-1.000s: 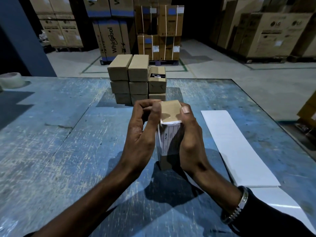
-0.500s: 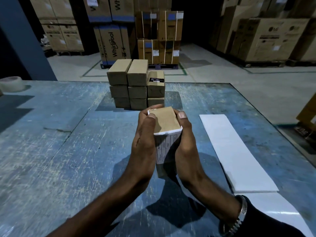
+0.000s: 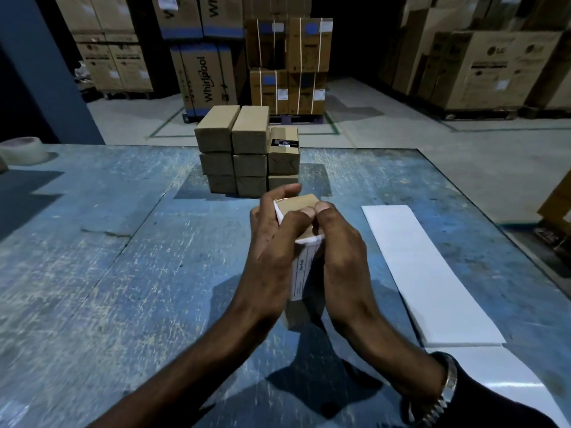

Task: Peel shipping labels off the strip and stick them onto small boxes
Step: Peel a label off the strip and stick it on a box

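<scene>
a: how many boxes do you count?
b: one small box (image 3: pixel 301 208) in the grip, standing on end over the blue table (image 3: pixel 102 273). beyond the grip, a stack (image 3: pixel 247 152) of small boxes: eight faces show, three columns, the one nearest the right hand's side lower, its top box bearing a dark label (image 3: pixel 283 142).
a: and labels?
b: one shipping label (image 3: pixel 304 267), white with print, on the held box's near face, folding over its top edge. one white strip (image 3: pixel 426 273) lies flat out past the right hand.
a: the hands?
b: left hand (image 3: pixel 272 242) wraps the box's left side, fingers curled over the far top edge, thumb across the top. right hand (image 3: pixel 340 242) clasps the right side, thumb tip on top, meeting the left thumb. both closed snugly on the box. a watch (image 3: pixel 446 393) sits on the right wrist.
a: anything else?
b: a tape roll (image 3: pixel 23 149) far off past the left hand, at the table's edge. big cartons (image 3: pixel 482 66) on the floor behind; their contents can't be seen.
</scene>
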Action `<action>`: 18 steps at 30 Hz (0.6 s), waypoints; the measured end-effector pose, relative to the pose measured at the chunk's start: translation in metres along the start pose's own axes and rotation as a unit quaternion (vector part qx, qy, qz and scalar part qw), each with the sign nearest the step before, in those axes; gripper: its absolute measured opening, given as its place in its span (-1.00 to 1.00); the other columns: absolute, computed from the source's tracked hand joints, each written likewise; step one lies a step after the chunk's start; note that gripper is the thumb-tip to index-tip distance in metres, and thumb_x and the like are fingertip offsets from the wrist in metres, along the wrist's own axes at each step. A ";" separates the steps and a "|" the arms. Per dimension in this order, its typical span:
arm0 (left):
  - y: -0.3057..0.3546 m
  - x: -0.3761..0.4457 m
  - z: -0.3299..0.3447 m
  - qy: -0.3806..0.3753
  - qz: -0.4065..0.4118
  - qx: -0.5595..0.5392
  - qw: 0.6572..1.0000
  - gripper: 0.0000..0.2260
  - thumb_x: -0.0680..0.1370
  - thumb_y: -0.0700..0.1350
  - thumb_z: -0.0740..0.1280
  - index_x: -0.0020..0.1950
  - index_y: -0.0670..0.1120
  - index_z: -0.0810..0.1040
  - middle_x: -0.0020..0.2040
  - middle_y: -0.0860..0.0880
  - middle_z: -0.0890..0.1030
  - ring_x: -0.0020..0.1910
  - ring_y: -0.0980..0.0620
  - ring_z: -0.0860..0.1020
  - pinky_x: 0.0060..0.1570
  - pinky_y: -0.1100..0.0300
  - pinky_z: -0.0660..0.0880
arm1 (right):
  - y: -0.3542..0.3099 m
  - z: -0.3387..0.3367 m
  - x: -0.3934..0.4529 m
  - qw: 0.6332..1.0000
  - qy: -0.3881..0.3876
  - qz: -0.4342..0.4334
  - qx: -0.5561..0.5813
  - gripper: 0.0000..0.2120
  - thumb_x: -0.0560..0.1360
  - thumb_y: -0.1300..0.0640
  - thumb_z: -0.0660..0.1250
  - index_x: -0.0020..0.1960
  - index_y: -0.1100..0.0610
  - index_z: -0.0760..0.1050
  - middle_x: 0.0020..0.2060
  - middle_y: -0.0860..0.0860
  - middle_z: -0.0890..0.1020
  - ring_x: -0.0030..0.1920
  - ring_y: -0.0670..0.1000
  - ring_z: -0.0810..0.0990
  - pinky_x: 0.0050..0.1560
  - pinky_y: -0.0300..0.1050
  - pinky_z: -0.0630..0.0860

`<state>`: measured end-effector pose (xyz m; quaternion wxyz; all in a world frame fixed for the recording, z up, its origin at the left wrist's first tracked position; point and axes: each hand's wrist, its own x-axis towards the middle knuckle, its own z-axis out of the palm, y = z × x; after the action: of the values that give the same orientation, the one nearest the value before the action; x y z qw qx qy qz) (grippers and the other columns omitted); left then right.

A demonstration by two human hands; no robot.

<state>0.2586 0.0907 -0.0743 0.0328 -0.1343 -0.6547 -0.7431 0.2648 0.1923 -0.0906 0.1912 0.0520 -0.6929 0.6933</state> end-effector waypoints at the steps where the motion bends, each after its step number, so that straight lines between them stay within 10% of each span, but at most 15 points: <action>1: -0.001 0.004 -0.001 -0.020 -0.002 -0.004 1.000 -0.60 0.55 0.11 0.34 0.40 0.16 0.51 0.40 -0.13 0.51 0.13 0.19 0.67 -0.03 0.37 0.57 | 0.000 -0.002 0.003 1.000 0.001 0.012 0.018 -0.57 0.67 -0.18 0.10 0.06 0.07 0.63 -0.04 0.11 0.74 0.00 0.19 0.73 0.04 0.31 0.65; 5: -0.011 0.021 -0.014 -0.083 -0.002 0.005 0.997 -0.29 0.28 0.23 0.45 0.42 0.27 0.37 0.37 0.10 0.53 0.35 0.11 0.55 0.14 0.37 0.55 | -0.008 -0.017 0.014 0.979 0.024 0.117 0.167 -0.54 0.72 -0.12 0.17 -0.14 -0.03 0.77 -0.11 0.10 0.77 -0.08 0.14 0.73 -0.04 0.07 0.60; 9: -0.017 0.019 -0.034 -0.182 0.028 0.285 0.941 -0.02 0.29 0.27 0.63 0.54 0.31 0.12 0.51 0.23 0.35 0.46 0.39 0.33 0.38 0.32 0.43 | -0.001 -0.034 0.029 0.947 0.047 0.199 0.250 -0.60 0.66 -0.06 0.20 -0.12 0.06 0.74 -0.12 0.14 0.73 -0.09 0.12 0.66 0.05 0.05 0.58; 14: -0.016 0.030 -0.060 -0.229 0.000 0.361 0.904 -0.25 0.39 0.02 0.68 0.49 0.16 0.41 0.31 0.24 0.62 0.26 0.30 0.59 0.24 0.11 0.63 | 0.004 -0.057 0.053 0.970 0.049 0.222 0.090 -0.74 0.64 0.11 0.30 0.15 0.17 0.73 0.01 0.05 0.79 0.10 0.12 0.71 0.00 -0.03 0.58; 18: -0.017 0.038 -0.075 -0.267 0.003 0.439 0.858 -0.26 0.31 0.15 0.64 0.47 0.20 0.50 0.28 0.28 0.63 0.23 0.26 0.61 0.22 0.07 0.64 | 0.003 -0.069 0.056 0.989 0.084 0.041 -0.112 -0.61 0.70 -0.12 0.18 0.25 0.03 0.72 0.18 -0.07 0.76 0.23 -0.16 0.68 0.42 -0.02 0.52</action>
<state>0.2062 0.0239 -0.0894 -0.0861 -0.3012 -0.8961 -0.3144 0.2259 0.2710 -0.0772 0.2247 -0.0569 -0.7490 0.6207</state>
